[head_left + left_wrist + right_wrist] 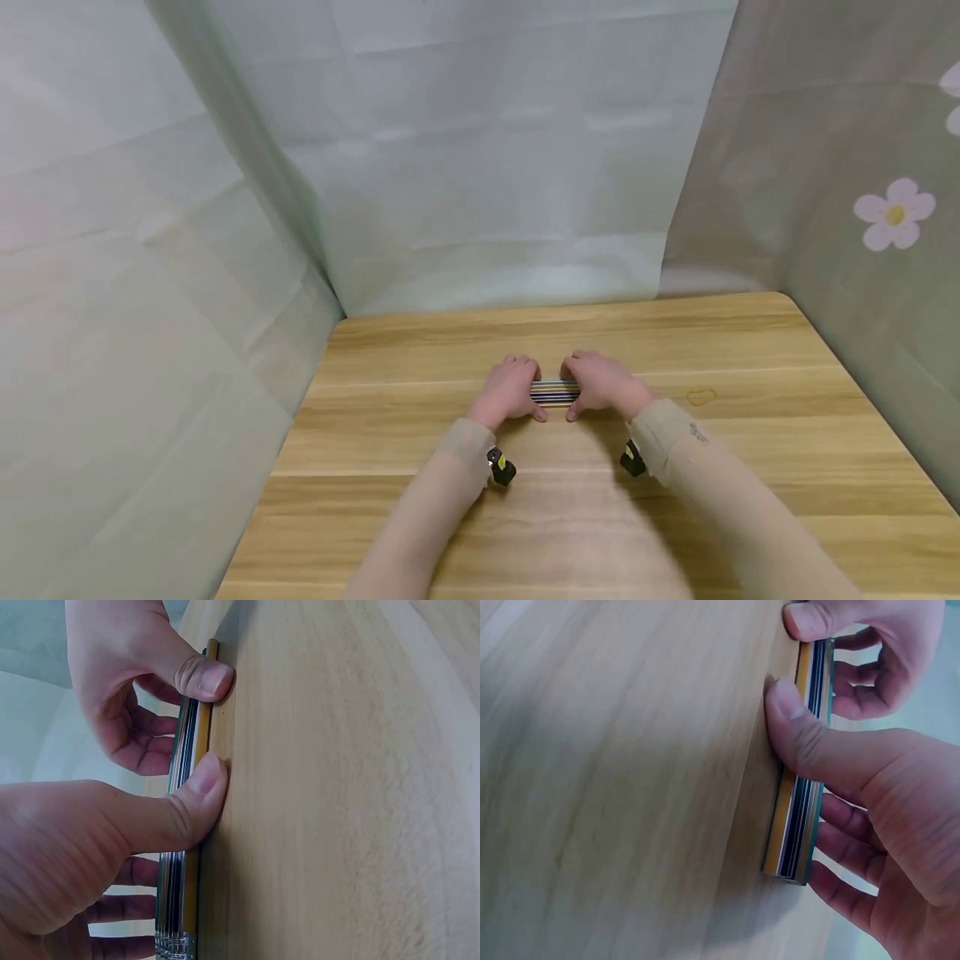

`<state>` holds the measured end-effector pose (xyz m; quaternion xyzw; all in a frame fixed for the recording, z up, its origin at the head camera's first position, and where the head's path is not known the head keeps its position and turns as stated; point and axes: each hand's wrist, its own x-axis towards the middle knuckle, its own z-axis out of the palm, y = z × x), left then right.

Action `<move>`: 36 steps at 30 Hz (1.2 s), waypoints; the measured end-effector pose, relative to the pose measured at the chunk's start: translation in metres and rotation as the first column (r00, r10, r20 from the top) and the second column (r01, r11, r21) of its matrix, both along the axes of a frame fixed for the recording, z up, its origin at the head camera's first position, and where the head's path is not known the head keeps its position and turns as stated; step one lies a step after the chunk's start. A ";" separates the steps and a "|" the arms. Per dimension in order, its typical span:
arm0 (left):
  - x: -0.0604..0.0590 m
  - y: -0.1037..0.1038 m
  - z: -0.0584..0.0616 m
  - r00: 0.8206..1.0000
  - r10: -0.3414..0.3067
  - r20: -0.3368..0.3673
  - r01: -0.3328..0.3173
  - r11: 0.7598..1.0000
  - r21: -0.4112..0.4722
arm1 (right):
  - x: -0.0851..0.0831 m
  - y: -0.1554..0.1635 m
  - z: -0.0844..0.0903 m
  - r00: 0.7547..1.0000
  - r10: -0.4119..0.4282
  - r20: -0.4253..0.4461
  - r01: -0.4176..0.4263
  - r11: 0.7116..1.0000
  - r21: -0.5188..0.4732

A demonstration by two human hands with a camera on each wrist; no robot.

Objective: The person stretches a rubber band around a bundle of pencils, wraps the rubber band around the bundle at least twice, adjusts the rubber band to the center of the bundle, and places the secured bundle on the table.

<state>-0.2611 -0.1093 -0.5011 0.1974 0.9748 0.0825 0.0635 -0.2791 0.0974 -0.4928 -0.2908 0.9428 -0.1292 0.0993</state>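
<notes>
Both hands meet at the middle of the wooden table (750, 467), holding a row of pencils (556, 391) that lies flat, side by side, across the table. The left hand (508, 390) clamps one end: its thumb (196, 796) presses the near edge of the row, its fingers (120, 907) curl round the far edge. The right hand (603, 385) clamps the other end likewise, thumb (795, 720) on the near yellow pencil, fingers (840, 847) behind the row. The pencils sit squeezed between thumbs and fingers, resting on the table, their middle exposed between the two hands
</notes>
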 end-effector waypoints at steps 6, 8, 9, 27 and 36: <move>-0.001 0.001 -0.001 1.000 0.020 0.008 -0.020 1.000 0.013 | -0.002 0.000 -0.005 1.000 0.013 0.000 -0.013 0.999 -0.030; -0.002 0.002 -0.002 1.000 0.024 0.008 -0.024 1.000 0.015 | -0.001 0.000 -0.005 1.000 0.007 -0.002 -0.007 0.999 -0.031; -0.001 0.002 -0.002 1.000 0.026 0.008 -0.026 1.000 0.015 | -0.001 0.000 -0.005 1.000 0.002 -0.002 -0.002 0.999 -0.032; 0.004 0.004 0.000 0.999 0.024 0.024 -0.024 1.000 0.004 | 0.008 -0.002 -0.005 0.998 -0.043 0.035 0.043 0.999 -0.001; 0.016 0.005 -0.002 0.999 -0.047 0.008 0.047 0.997 -0.061 | 0.025 -0.005 -0.002 1.000 0.024 -0.007 -0.023 0.998 0.052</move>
